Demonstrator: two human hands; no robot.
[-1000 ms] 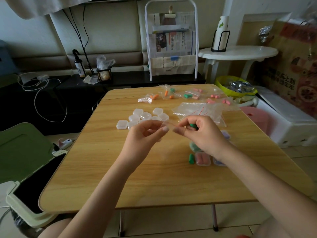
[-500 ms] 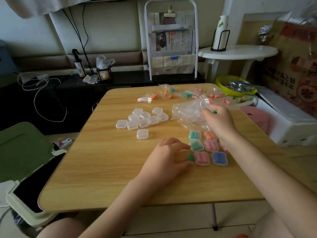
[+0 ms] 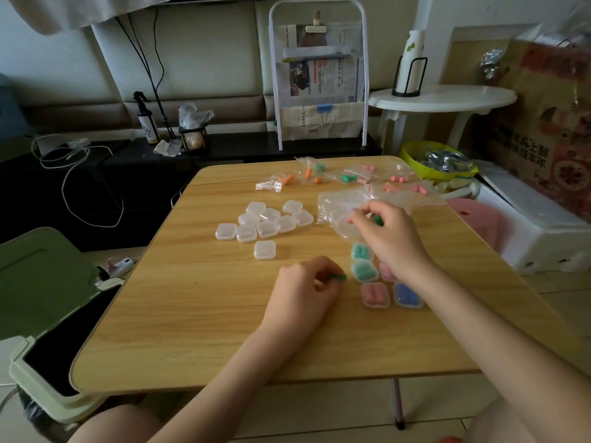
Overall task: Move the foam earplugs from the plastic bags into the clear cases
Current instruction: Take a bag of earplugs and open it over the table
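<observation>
Lower centre, our left hand [image 3: 302,290] pinches a green foam earplug [image 3: 435,277] at its fingertips, just above the light wooden table [image 3: 192,314]. Right of it sit filled clear square cases [image 3: 374,294] holding teal, pink and blue plugs. Centre right, our right hand [image 3: 388,235] grips a second green earplug [image 3: 378,220] over a crumpled clear plastic bag [image 3: 339,207]. Empty translucent cases [image 3: 267,220] cluster mid-frame; small bagged earplugs [image 3: 348,177] lie along the far edge.

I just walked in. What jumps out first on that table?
Two bare hands at work: the left hand pinches a green earplug near the table's middle, and the right hand holds another at a crumpled plastic bag. Left of the bag sits a cluster of empty clear cases; filled cases lie by the right wrist.
</observation>
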